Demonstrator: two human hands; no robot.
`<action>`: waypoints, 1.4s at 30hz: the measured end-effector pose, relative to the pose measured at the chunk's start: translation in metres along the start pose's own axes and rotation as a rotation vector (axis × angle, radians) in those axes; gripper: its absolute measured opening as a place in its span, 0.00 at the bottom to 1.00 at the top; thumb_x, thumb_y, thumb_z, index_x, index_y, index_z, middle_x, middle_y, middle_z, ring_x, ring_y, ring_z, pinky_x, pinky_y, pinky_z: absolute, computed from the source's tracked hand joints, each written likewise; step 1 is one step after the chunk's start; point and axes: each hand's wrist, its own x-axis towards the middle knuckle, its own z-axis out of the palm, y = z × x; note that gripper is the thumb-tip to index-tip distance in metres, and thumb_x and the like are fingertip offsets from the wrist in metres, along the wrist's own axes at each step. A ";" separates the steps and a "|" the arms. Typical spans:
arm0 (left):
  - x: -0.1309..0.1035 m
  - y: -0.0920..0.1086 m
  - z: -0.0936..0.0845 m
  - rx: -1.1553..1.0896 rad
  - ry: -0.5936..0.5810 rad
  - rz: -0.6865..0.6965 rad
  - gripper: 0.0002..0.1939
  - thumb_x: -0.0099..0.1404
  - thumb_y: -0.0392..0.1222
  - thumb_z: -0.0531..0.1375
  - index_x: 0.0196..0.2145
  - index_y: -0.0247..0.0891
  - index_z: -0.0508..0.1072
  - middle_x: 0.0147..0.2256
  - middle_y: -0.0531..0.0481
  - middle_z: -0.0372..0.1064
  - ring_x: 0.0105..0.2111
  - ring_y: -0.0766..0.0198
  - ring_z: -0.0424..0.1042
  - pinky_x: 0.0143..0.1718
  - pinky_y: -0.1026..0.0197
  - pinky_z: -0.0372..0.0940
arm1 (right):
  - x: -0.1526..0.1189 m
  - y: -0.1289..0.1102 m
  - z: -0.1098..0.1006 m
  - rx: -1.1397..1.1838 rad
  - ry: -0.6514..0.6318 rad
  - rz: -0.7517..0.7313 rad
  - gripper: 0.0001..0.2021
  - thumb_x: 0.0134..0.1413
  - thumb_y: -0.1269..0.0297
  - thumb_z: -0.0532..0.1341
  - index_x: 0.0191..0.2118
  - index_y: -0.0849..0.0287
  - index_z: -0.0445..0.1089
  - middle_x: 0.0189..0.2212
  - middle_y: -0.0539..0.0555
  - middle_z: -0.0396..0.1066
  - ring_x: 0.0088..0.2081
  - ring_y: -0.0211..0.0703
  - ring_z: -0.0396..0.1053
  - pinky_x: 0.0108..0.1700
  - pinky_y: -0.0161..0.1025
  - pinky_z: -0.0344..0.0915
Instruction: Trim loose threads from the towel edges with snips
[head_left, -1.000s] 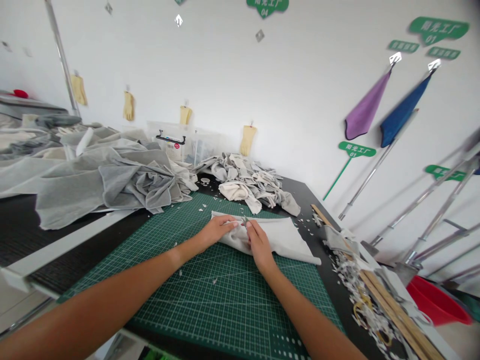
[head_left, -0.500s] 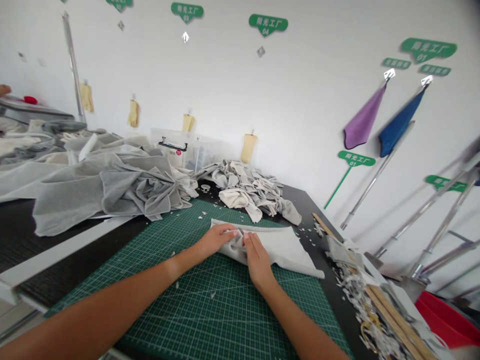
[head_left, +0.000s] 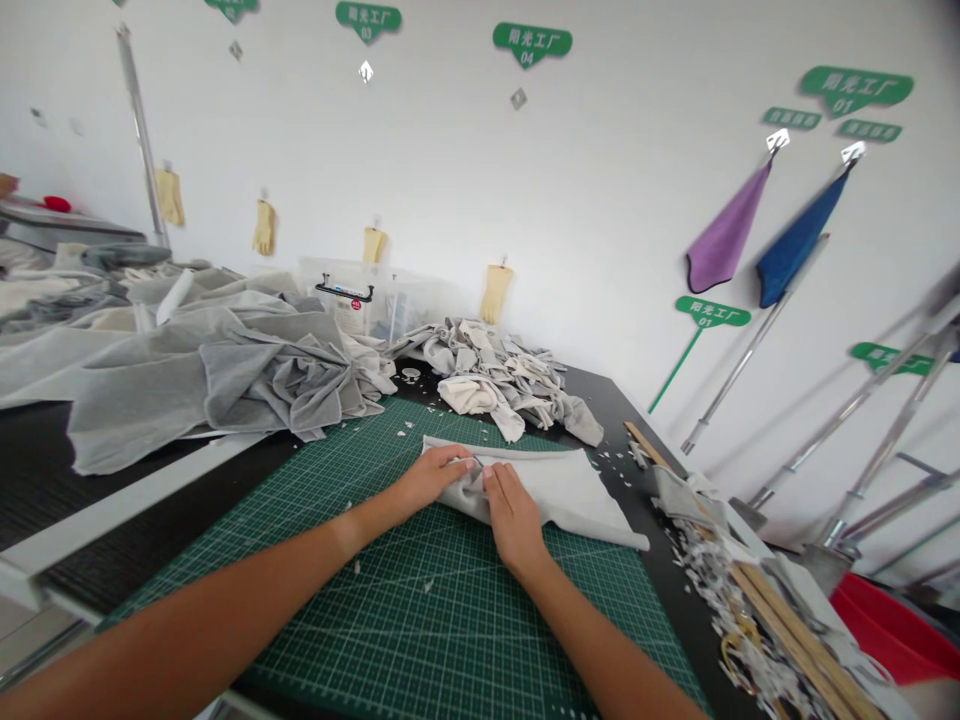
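Left hand (head_left: pixel 433 479): narrow, pinching the pale grey cloth (head_left: pixel 579 487); best kept taut beside the pinch, fingertips clear of the point. Slim dark tool (head_left: pixel 479 462): full shape hidden; best moved lightly, in small increments. Right hand (head_left: pixel 519 516): closed, apparently on the tool; best kept low and steady. Cloth: placed across the cutting mat's (head_left: pixel 420 620) far right corner, near the right edge of the desk (head_left: pixel 600 392); bunched and creased at left, smoother and flatter toward the slanting right side.
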 end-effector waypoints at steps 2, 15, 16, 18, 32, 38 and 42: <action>-0.001 0.000 0.000 -0.008 -0.009 -0.008 0.17 0.67 0.51 0.55 0.36 0.34 0.76 0.34 0.50 0.71 0.37 0.62 0.67 0.42 0.62 0.60 | 0.000 -0.001 0.000 -0.027 0.000 0.002 0.18 0.72 0.54 0.43 0.35 0.53 0.63 0.34 0.50 0.64 0.37 0.44 0.65 0.43 0.40 0.60; -0.002 -0.002 -0.002 -0.077 -0.011 -0.049 0.16 0.66 0.50 0.55 0.37 0.34 0.75 0.35 0.49 0.72 0.37 0.61 0.68 0.41 0.62 0.61 | 0.002 -0.008 -0.001 -0.079 -0.012 -0.009 0.18 0.72 0.54 0.42 0.35 0.52 0.63 0.34 0.51 0.66 0.37 0.44 0.66 0.40 0.39 0.60; -0.001 -0.002 -0.002 -0.070 -0.008 -0.046 0.16 0.66 0.49 0.55 0.36 0.34 0.75 0.34 0.49 0.72 0.36 0.61 0.67 0.40 0.62 0.61 | 0.003 -0.009 -0.001 -0.080 -0.017 -0.005 0.18 0.72 0.54 0.42 0.35 0.52 0.62 0.34 0.51 0.66 0.37 0.44 0.66 0.39 0.39 0.60; -0.001 -0.002 -0.003 -0.056 -0.002 -0.040 0.16 0.66 0.49 0.55 0.35 0.34 0.75 0.33 0.50 0.71 0.35 0.62 0.67 0.39 0.63 0.61 | 0.004 -0.010 -0.001 -0.072 -0.027 -0.001 0.19 0.72 0.54 0.41 0.35 0.53 0.62 0.34 0.50 0.66 0.37 0.44 0.66 0.39 0.39 0.60; 0.002 -0.008 -0.003 -0.039 -0.009 -0.055 0.17 0.66 0.51 0.54 0.33 0.34 0.74 0.30 0.51 0.68 0.33 0.63 0.65 0.37 0.64 0.59 | 0.006 -0.009 -0.002 0.005 -0.056 0.002 0.19 0.72 0.53 0.42 0.34 0.52 0.62 0.34 0.51 0.65 0.38 0.46 0.65 0.43 0.41 0.62; 0.002 -0.006 -0.002 -0.028 -0.009 -0.056 0.17 0.65 0.51 0.54 0.32 0.34 0.74 0.30 0.51 0.68 0.33 0.63 0.65 0.37 0.63 0.59 | 0.007 -0.007 -0.002 -0.001 -0.071 0.018 0.19 0.72 0.52 0.42 0.34 0.52 0.63 0.33 0.51 0.65 0.37 0.45 0.65 0.43 0.41 0.61; 0.002 -0.003 -0.001 -0.017 -0.010 -0.066 0.18 0.65 0.52 0.55 0.32 0.34 0.74 0.30 0.50 0.69 0.33 0.62 0.66 0.37 0.62 0.59 | 0.006 -0.008 -0.002 0.001 -0.077 0.018 0.19 0.72 0.53 0.41 0.34 0.53 0.62 0.33 0.50 0.65 0.37 0.44 0.64 0.43 0.40 0.61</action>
